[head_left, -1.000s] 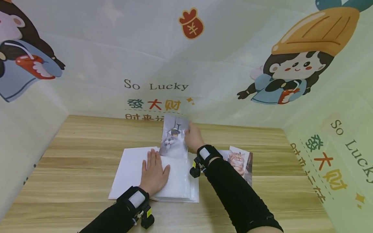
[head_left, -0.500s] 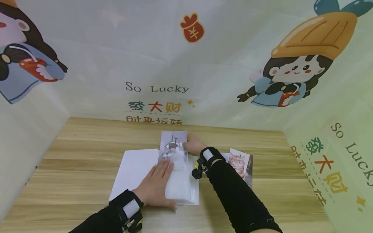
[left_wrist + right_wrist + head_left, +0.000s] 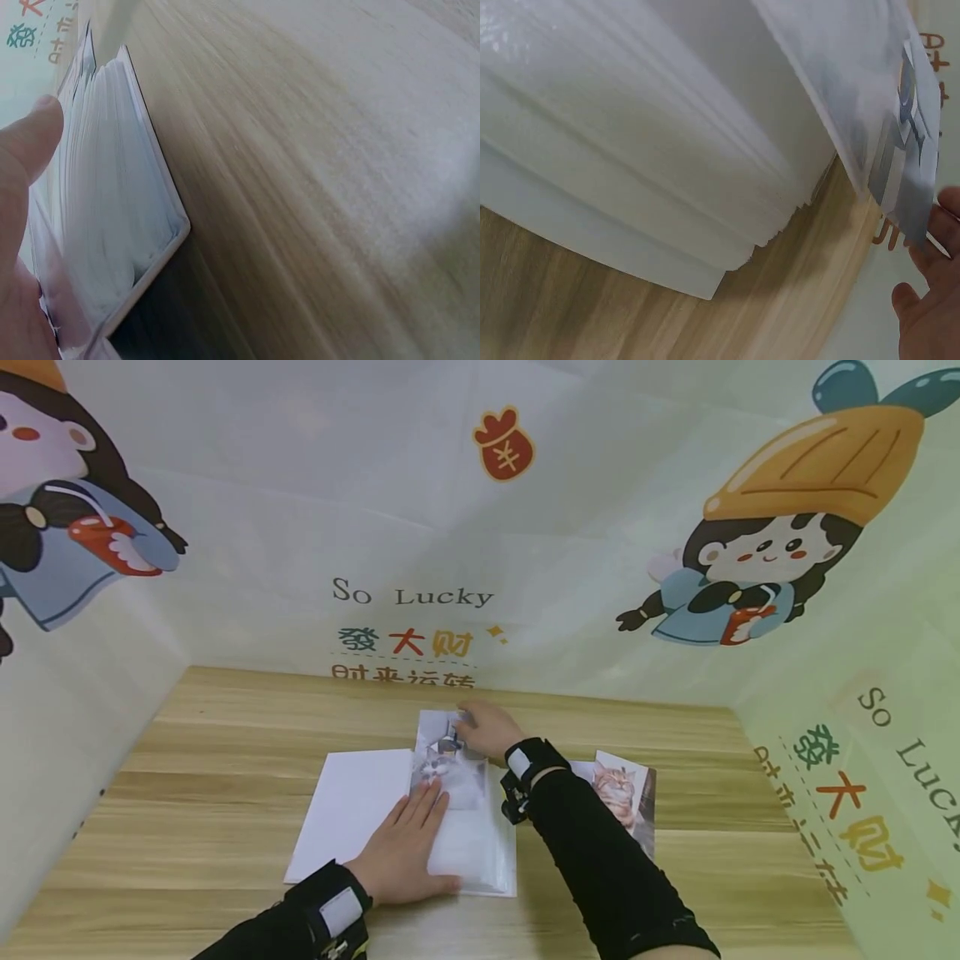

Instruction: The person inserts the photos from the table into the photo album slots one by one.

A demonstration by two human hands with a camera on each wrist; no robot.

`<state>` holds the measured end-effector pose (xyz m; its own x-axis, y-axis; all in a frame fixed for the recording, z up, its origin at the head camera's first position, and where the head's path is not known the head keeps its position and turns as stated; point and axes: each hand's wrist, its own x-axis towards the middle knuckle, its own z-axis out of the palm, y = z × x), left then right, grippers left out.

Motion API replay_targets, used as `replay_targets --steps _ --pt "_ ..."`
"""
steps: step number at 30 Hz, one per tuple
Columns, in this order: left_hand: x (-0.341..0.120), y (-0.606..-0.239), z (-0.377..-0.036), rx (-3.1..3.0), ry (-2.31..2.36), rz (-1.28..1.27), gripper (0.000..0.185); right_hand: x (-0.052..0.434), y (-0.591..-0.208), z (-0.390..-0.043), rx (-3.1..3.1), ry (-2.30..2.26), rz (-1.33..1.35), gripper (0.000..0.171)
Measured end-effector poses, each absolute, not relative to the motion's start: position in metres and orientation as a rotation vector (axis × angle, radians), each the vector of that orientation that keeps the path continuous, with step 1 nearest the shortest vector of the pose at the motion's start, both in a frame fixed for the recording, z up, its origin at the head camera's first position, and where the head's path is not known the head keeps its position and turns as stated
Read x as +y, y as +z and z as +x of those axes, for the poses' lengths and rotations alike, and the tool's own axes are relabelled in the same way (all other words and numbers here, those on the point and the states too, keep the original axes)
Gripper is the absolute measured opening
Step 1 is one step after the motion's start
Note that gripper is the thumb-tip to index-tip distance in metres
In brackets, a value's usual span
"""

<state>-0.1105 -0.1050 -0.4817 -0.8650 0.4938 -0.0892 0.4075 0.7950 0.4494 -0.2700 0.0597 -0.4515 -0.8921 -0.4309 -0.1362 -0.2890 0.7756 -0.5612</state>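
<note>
An open photo album (image 3: 360, 810) with white pages is seen lying flat near the middle of the wooden tabletop (image 3: 187, 760), its stacked clear sleeves fanned at the edge in both wrist views. The left hand (image 3: 405, 852) is laid palm down on the album's right-hand page, its fingers (image 3: 427, 802) straight and slightly spread, their tips touching the lower edge of a cat photo (image 3: 446, 760). This grey-and-white cat photo is set upright along the album's centre, its lower part lying over the page and its upper end reaching past the album's far edge onto the tabletop side. The right hand (image 3: 487, 731) is placed at the photo's top right corner, where the paper is pinched between the thumb and the curled fingers (image 3: 468, 718); in the right wrist view the photo (image 3: 900, 150) is seen lifted clear of the page stack, with the fingertips at its edge. In the left wrist view the thumb side of the left hand (image 3: 22, 195) is pressed against the album's pages (image 3: 112, 225). A second photo of an orange cat (image 3: 618, 789) is seen just to the right of the album, partly hidden by the right forearm's black sleeve (image 3: 600, 860). A backdrop with cartoon figures (image 3: 757, 552) and printed lettering is stood behind and beside the tabletop.
</note>
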Motion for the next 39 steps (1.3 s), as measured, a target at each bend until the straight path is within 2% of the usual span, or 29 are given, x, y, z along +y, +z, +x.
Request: replay_targets --steps 15,28,35,39 --pt "-0.100 -0.477 -0.108 2.804 0.622 0.653 0.094 0.056 -0.440 -0.254 2.476 -0.724 -0.632 0.037" --pt "-0.099 -0.478 -0.106 2.810 0.643 0.641 0.093 0.053 -0.418 -0.244 2.375 -0.403 -0.817 0.038" --pt "-0.098 -0.480 -0.103 2.850 0.644 0.654 0.088 0.053 -0.411 -0.239 2.356 -0.390 -0.778 0.042" --pt "-0.098 -0.484 -0.102 2.868 0.709 0.669 0.084 0.057 -0.413 -0.240 2.349 -0.531 -0.699 0.048"
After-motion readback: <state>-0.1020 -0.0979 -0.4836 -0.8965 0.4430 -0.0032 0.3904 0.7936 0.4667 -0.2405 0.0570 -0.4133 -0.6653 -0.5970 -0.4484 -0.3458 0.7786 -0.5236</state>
